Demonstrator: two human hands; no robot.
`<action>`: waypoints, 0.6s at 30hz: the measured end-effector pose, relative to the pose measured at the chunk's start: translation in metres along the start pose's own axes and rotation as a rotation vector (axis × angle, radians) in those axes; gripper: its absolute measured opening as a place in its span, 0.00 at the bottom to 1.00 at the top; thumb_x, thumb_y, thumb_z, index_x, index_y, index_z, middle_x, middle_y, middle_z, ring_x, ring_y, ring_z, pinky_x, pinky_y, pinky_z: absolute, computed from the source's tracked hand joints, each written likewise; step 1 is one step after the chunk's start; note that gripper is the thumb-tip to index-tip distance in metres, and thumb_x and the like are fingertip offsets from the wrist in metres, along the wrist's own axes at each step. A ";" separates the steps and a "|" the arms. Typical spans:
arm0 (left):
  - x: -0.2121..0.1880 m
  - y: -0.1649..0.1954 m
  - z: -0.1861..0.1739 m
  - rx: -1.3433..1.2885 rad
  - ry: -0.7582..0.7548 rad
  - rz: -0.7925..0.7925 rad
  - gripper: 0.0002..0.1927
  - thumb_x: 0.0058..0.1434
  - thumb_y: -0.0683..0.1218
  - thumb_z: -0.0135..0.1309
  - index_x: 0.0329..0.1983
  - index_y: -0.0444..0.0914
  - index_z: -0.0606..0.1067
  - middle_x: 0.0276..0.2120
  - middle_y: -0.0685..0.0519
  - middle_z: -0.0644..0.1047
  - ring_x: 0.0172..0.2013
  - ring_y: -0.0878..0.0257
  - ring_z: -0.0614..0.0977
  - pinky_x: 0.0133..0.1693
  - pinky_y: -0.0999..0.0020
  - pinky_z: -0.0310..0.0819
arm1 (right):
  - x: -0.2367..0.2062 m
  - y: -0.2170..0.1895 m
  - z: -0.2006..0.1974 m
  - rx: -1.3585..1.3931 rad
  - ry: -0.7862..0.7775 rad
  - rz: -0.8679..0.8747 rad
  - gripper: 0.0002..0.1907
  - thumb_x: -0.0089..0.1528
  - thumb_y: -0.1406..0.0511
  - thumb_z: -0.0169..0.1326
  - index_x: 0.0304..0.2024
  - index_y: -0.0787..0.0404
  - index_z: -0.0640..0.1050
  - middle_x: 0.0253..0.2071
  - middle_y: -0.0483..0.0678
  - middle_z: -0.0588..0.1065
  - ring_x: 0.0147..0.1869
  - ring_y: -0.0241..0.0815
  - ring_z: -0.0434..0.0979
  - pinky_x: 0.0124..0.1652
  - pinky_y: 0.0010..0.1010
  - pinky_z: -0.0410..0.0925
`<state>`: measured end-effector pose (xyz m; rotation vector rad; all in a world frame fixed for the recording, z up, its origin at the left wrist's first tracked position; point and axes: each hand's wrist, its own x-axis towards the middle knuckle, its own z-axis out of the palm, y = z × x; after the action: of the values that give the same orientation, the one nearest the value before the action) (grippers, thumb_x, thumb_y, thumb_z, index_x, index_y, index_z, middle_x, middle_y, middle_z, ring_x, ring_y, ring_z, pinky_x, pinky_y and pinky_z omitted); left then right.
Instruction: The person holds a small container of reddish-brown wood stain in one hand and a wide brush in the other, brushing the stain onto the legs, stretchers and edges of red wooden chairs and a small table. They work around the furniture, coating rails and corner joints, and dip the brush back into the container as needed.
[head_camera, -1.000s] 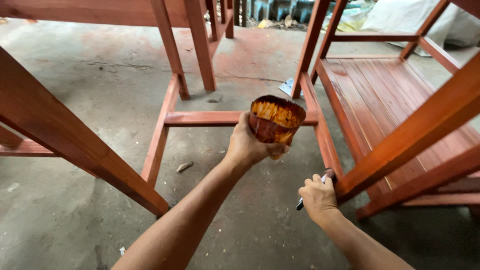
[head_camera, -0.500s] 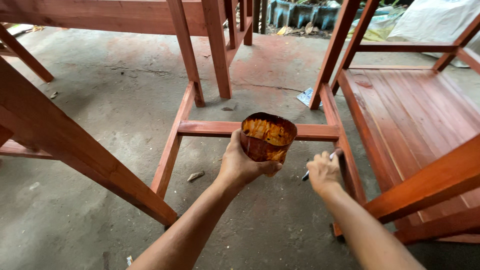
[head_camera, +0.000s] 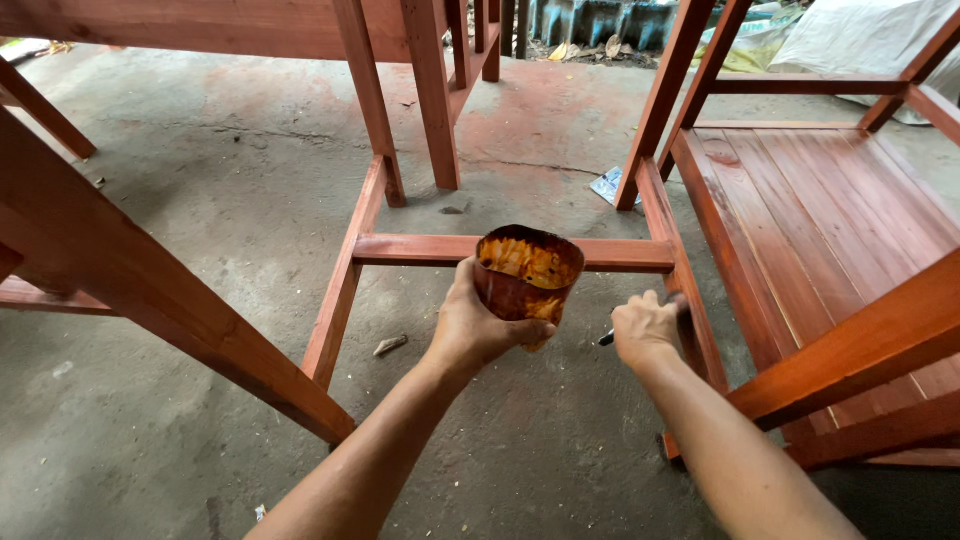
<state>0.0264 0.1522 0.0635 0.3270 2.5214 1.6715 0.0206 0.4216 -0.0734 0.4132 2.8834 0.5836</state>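
My left hand (head_camera: 478, 325) grips a small cup (head_camera: 527, 273) smeared inside with orange-brown stain, held above the concrete floor. My right hand (head_camera: 645, 328) is closed on a dark-handled brush (head_camera: 608, 338), its tip hidden behind the hand against the low side rail (head_camera: 690, 310) of a red-stained wooden chair frame. The horizontal cross rail (head_camera: 420, 249) of that frame runs just behind the cup.
A slatted red wooden seat (head_camera: 820, 220) lies to the right. Upright legs (head_camera: 435, 100) stand behind, and a thick slanted beam (head_camera: 150, 290) crosses the left foreground. Small scraps (head_camera: 390, 345) lie on the stained concrete floor (head_camera: 200, 200).
The view has tipped and shifted, so the frame sits lower and further right. Both hands stay close together; the cup has sunk slightly and the right hand stays at the side rail.
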 end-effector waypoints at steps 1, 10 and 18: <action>0.000 0.001 0.002 -0.017 -0.006 0.009 0.49 0.31 0.52 0.78 0.56 0.36 0.66 0.49 0.50 0.80 0.51 0.62 0.82 0.54 0.65 0.78 | -0.005 -0.002 -0.005 0.012 -0.049 0.025 0.11 0.67 0.60 0.51 0.46 0.46 0.84 0.52 0.42 0.78 0.63 0.44 0.71 0.61 0.67 0.60; -0.011 -0.001 0.000 -0.086 -0.006 0.038 0.53 0.30 0.51 0.78 0.60 0.37 0.64 0.51 0.50 0.78 0.53 0.61 0.81 0.56 0.65 0.76 | -0.015 0.002 -0.018 0.254 -0.262 0.114 0.15 0.62 0.62 0.56 0.50 0.56 0.83 0.55 0.50 0.81 0.60 0.51 0.81 0.51 0.49 0.75; -0.016 0.000 -0.008 -0.074 0.022 0.001 0.55 0.26 0.53 0.78 0.59 0.35 0.66 0.51 0.48 0.79 0.52 0.59 0.83 0.56 0.65 0.78 | 0.017 0.049 -0.012 0.411 -0.427 0.228 0.14 0.58 0.56 0.56 0.34 0.54 0.89 0.42 0.46 0.84 0.52 0.45 0.84 0.53 0.40 0.72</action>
<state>0.0404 0.1410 0.0660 0.3055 2.4678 1.7734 0.0134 0.4660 -0.0448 0.8197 2.5389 -0.0797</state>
